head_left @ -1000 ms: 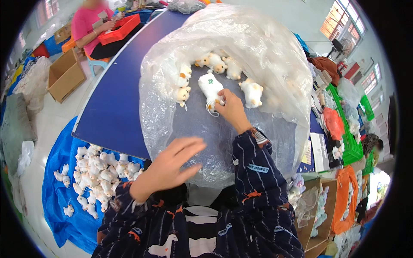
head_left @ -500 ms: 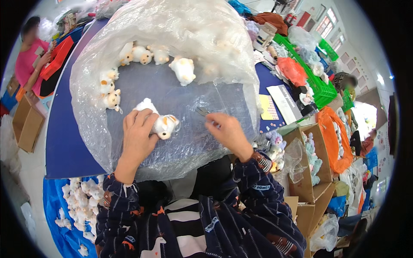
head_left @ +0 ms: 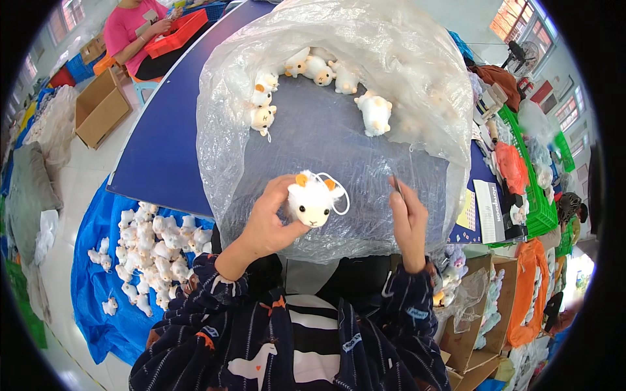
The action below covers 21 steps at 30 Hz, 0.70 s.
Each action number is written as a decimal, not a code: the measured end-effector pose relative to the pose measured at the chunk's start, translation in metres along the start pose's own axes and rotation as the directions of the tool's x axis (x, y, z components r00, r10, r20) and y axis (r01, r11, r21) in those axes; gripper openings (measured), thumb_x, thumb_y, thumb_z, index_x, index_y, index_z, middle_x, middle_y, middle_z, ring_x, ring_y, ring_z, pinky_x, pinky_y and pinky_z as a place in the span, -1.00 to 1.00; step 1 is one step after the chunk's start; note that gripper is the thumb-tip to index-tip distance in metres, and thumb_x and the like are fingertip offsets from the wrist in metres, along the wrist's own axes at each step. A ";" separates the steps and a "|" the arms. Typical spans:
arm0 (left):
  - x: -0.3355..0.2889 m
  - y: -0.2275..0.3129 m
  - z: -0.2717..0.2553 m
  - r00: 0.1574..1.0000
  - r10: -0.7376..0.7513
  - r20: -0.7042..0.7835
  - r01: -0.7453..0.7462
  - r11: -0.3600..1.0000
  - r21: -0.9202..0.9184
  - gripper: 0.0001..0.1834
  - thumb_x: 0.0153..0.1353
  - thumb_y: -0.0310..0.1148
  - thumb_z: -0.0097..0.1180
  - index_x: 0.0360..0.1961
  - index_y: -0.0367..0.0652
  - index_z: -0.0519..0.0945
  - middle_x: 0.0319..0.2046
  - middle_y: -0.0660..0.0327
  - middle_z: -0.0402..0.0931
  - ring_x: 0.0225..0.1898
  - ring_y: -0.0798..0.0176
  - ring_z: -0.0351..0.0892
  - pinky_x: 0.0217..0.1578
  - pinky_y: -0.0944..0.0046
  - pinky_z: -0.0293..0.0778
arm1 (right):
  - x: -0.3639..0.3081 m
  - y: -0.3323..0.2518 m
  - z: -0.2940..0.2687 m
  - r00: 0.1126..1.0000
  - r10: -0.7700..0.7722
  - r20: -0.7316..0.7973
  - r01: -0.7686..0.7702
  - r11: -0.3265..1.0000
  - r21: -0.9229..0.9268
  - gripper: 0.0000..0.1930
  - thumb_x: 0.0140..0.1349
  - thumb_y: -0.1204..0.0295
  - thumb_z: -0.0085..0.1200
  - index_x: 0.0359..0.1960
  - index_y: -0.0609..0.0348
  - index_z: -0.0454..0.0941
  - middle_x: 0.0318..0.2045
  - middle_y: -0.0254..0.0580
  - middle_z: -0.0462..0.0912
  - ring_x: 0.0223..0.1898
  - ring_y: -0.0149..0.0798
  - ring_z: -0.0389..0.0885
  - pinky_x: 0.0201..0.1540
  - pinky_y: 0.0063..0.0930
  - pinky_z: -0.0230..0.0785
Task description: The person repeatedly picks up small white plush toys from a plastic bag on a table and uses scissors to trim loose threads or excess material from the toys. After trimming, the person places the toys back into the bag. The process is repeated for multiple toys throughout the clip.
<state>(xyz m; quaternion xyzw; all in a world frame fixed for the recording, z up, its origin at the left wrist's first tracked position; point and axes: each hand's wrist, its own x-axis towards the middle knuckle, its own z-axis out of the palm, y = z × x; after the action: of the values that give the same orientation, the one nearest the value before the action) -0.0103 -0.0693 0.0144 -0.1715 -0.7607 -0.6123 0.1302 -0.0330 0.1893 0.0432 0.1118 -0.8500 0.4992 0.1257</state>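
Observation:
A small white plush toy, with orange ears or horns, dark eyes and a looped white cord, faces me above the table. My left hand is closed around its side and back. To its right, my right hand grips small metal thread snips; only their narrow dark tips show past the fingers, which hide the rest. Farther off, another white plush toy lies on the plastic-covered surface. Several more plush toys line the inside edge of the clear plastic bag.
The blue table reaches out to the left under the bag. Many plush toys are heaped on a blue sheet at lower left. At right stand a green crate and a cardboard box. A person in pink holds a red tray.
My left hand has lifted the plush toy from the surface and turned its face toward me. The snips now point upward in my right hand. The whole view has swung leftward.

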 end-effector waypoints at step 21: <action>-0.012 -0.003 -0.004 0.990 -0.130 0.053 0.132 0.991 -0.037 -0.41 -0.13 -0.38 0.29 -0.01 -0.27 0.42 -0.05 0.09 0.40 -0.02 0.15 0.40 -0.03 0.23 0.32 | -0.039 -0.062 0.046 0.979 -0.076 0.190 0.068 0.996 0.051 -0.69 0.06 0.45 0.19 -0.15 0.29 0.54 -0.55 -0.20 0.43 -0.56 -0.39 0.37 -0.51 -0.57 0.23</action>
<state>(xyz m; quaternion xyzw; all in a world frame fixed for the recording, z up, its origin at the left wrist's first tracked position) -0.0007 -0.0745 0.0080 -0.1391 -0.7610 -0.6301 0.0670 0.0187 0.1221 0.0604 0.1928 -0.8423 0.5000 0.0586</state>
